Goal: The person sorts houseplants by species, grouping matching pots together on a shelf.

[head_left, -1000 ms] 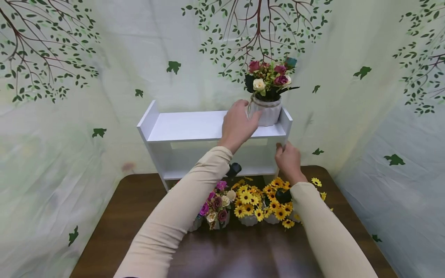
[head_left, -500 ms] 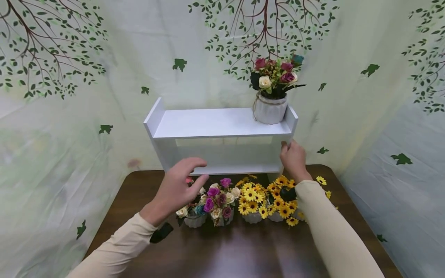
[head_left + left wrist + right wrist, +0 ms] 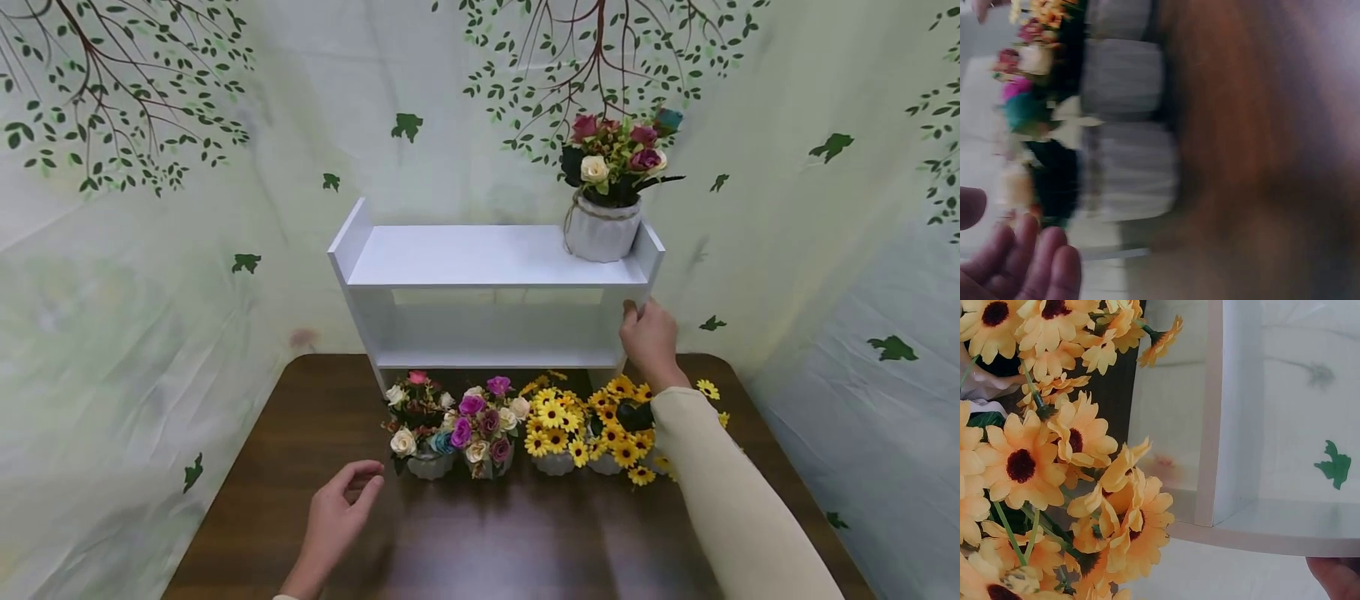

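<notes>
My left hand [image 3: 337,508] is over the brown table, holding nothing, its fingers loosely bent. Nearest it is a whitish pot of cream, red and blue artificial roses [image 3: 422,437]. The left wrist view shows the fingers [image 3: 1063,272] apart from that pot [image 3: 1138,172]. My right hand [image 3: 652,342] grips the right side panel of a white two-tier shelf [image 3: 465,254]; one digit [image 3: 1334,578] shows against the panel in the right wrist view, the others being hidden. A pot of mixed roses [image 3: 602,229], tied with twine, stands upright at the right end of the top tier.
Along the shelf's front stand a pot of purple and cream roses [image 3: 489,425] and pots of yellow daisies [image 3: 551,429]. Orange-yellow daisies [image 3: 1022,465] crowd the right wrist view. The table [image 3: 480,542] has rounded back corners. A leaf-patterned cloth [image 3: 480,167] hangs behind.
My left hand has let go of the rose pot on the top tier and moved down and left to over the table. My right hand keeps its grip on the shelf's side.
</notes>
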A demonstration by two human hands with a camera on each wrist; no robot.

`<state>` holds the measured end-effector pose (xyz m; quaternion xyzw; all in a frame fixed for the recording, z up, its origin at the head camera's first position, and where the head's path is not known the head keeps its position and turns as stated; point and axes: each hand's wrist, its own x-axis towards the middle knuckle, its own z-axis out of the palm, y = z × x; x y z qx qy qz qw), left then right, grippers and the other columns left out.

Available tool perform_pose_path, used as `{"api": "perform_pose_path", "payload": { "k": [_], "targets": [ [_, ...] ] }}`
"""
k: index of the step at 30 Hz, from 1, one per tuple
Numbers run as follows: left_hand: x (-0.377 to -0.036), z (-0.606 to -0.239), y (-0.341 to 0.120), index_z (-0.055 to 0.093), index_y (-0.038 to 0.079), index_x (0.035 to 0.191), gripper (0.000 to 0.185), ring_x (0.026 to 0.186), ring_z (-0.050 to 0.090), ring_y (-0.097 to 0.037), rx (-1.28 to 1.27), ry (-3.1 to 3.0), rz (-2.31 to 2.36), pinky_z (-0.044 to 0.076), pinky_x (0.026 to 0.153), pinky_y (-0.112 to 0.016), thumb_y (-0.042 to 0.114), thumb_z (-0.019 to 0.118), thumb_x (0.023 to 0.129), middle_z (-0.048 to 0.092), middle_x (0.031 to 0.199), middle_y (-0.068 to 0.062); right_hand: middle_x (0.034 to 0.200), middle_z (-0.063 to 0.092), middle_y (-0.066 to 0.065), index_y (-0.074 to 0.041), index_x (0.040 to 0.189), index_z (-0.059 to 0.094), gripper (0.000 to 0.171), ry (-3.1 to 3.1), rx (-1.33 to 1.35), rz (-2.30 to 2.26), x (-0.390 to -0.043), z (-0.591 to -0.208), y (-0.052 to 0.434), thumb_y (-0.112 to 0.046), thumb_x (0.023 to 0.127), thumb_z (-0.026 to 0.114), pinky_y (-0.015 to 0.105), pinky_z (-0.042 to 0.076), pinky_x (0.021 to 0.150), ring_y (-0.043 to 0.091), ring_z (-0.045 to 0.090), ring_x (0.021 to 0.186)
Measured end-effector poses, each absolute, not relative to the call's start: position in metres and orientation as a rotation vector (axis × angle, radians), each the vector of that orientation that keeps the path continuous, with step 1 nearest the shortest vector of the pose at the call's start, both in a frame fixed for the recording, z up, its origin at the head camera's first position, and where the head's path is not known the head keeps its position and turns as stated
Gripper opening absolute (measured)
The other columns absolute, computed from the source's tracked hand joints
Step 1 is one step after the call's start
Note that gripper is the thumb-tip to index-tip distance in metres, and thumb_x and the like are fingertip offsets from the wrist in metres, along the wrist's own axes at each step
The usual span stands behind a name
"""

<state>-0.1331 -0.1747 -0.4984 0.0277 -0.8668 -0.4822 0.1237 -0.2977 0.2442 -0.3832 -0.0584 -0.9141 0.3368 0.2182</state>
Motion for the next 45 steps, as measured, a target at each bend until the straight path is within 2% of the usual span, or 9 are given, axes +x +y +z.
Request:
{"api": "perform_pose_path", "payload": {
  "k": [3, 5, 9, 13, 21, 27, 36, 42, 45],
  "targets": [
    [-0.136, -0.522, -0.169, 0.061, -0.003, 0.12, 0.03, 0.082, 0.065, 0.002, 0.216, -2.56, -1.514, 0.053, 0.069, -0.017, 0.007, 0.067, 0.092, 0.072, 0.113, -0.02, 0.072, 0.057, 0.018, 0.005, 0.1, 0.061, 0.03, -2.507, -0.168, 0.918, -0.298, -0.382, 0.245, -0.018, 0.105, 0.042, 0.033, 0.036, 0.056, 0.029, 0.05, 0.065],
    [-0.14, -0.536, -0.165, 0.053, -0.006, 0.128, 0.042, 0.087, 0.068, -0.008, 0.301, -2.578, -1.564, 0.053, 0.07, -0.02, 0.009, 0.067, 0.092, 0.067, 0.121, -0.025, 0.069, 0.054, 0.015, 0.005, 0.097, 0.061, 0.029, -2.499, -0.164, 0.909, -0.299, -0.382, 0.245, -0.018, 0.105, 0.043, 0.033, 0.035, 0.055, 0.029, 0.048, 0.063],
    [-0.147, -0.556, -0.157, 0.039, -0.014, 0.139, 0.073, 0.107, 0.066, -0.04, 0.363, -2.662, -1.548, 0.057, 0.084, -0.039, 0.021, 0.075, 0.086, 0.055, 0.133, -0.036, 0.069, 0.053, 0.013, 0.004, 0.099, 0.061, 0.029, -2.512, -0.158, 0.929, -0.3, -0.384, 0.243, -0.018, 0.105, 0.043, 0.032, 0.035, 0.056, 0.028, 0.048, 0.064],
    [-0.159, -0.566, -0.147, 0.031, -0.019, 0.142, 0.098, 0.122, 0.052, -0.054, 0.333, -2.711, -1.483, 0.048, 0.101, -0.057, 0.032, 0.084, 0.076, 0.045, 0.137, -0.042, 0.07, 0.056, 0.017, 0.006, 0.1, 0.061, 0.028, -2.503, -0.153, 0.919, -0.3, -0.385, 0.241, -0.016, 0.104, 0.044, 0.035, 0.037, 0.057, 0.029, 0.05, 0.065],
    [-0.182, -0.582, -0.133, 0.032, -0.005, 0.142, 0.101, 0.129, 0.049, -0.046, 0.315, -2.483, -1.511, 0.04, 0.108, -0.056, 0.023, 0.091, 0.064, 0.049, 0.137, -0.033, 0.079, 0.065, 0.023, 0.007, 0.113, 0.063, 0.032, -2.505, -0.15, 0.931, -0.301, -0.389, 0.239, -0.017, 0.104, 0.043, 0.035, 0.039, 0.058, 0.03, 0.053, 0.066],
    [-0.196, -0.586, -0.126, 0.03, 0.011, 0.148, 0.103, 0.135, 0.047, -0.037, 0.27, -2.395, -1.7, 0.041, 0.109, -0.053, 0.023, 0.091, 0.066, 0.048, 0.146, -0.022, 0.075, 0.06, 0.021, 0.006, 0.104, 0.062, 0.03, -2.499, -0.162, 0.914, -0.298, -0.387, 0.242, -0.017, 0.104, 0.043, 0.035, 0.038, 0.058, 0.031, 0.052, 0.067],
    [-0.212, -0.587, -0.123, 0.04, 0.01, 0.147, 0.087, 0.119, 0.051, -0.001, 0.203, -2.253, -1.943, 0.042, 0.097, -0.014, 0.007, 0.085, 0.072, 0.054, 0.144, -0.013, 0.081, 0.065, 0.025, 0.007, 0.106, 0.063, 0.031, -2.49, -0.145, 0.877, -0.299, -0.386, 0.244, -0.018, 0.104, 0.045, 0.04, 0.041, 0.062, 0.034, 0.055, 0.069],
    [-0.207, -0.582, -0.121, 0.049, 0.007, 0.141, 0.082, 0.121, 0.056, -0.021, 0.315, -2.415, -1.737, 0.046, 0.103, -0.035, 0.022, 0.088, 0.07, 0.062, 0.136, -0.013, 0.082, 0.066, 0.025, 0.007, 0.11, 0.063, 0.032, -2.507, -0.164, 0.885, -0.299, -0.387, 0.243, -0.019, 0.104, 0.044, 0.039, 0.04, 0.061, 0.033, 0.054, 0.069],
    [-0.208, -0.581, -0.12, 0.048, 0.006, 0.142, 0.081, 0.125, 0.055, -0.027, 0.294, -2.413, -1.761, 0.045, 0.106, -0.042, 0.021, 0.086, 0.072, 0.06, 0.137, -0.016, 0.083, 0.065, 0.025, 0.007, 0.113, 0.062, 0.033, -2.508, -0.161, 0.891, -0.299, -0.385, 0.244, -0.019, 0.105, 0.043, 0.04, 0.042, 0.063, 0.033, 0.055, 0.071]
  ]
}}
